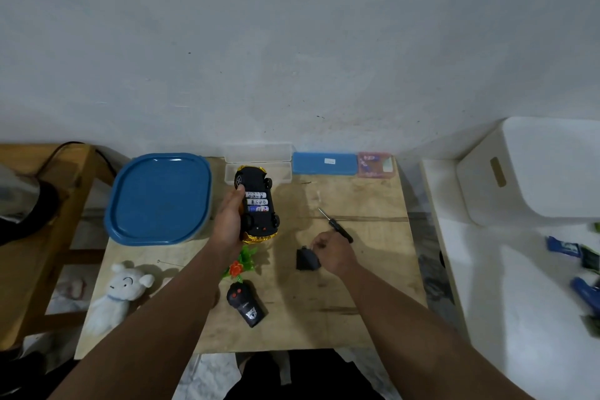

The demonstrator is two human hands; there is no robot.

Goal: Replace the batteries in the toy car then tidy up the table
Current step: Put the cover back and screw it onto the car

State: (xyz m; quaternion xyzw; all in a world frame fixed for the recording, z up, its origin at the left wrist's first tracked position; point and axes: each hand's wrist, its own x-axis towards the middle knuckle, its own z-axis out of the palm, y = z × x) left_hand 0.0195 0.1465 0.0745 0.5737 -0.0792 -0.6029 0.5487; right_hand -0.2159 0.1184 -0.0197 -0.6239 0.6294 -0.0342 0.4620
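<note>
Mid-table: left hand point(229, 221) grips upturned toy car point(258, 204), batteries point(257, 201) seated. Right hand point(331, 252) pinches battery cover point(306, 259); refit likely next.

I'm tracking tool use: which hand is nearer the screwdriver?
Right. The right hand lies just beside the screwdriver; the left hand is farther off, holding the toy car.
</note>
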